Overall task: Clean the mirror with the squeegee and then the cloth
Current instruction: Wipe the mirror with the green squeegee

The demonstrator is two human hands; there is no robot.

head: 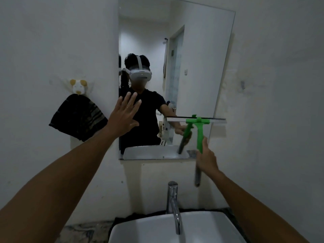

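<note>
A frameless rectangular mirror (196, 67) hangs on the white wall above the sink. My right hand (207, 159) grips the green handle of a squeegee (199, 128), whose long blade lies flat against the lower right part of the glass. My left hand (125, 114) is open with fingers spread, palm at the mirror's left edge. A dark striped cloth (78, 118) hangs from a dog-shaped hook (78, 86) on the wall, left of the mirror.
A white basin (206, 225) with a chrome tap (173, 202) sits directly below. The mirror reflects a person wearing a headset, and a doorway behind. A grey bar (197, 176) hangs below my right hand.
</note>
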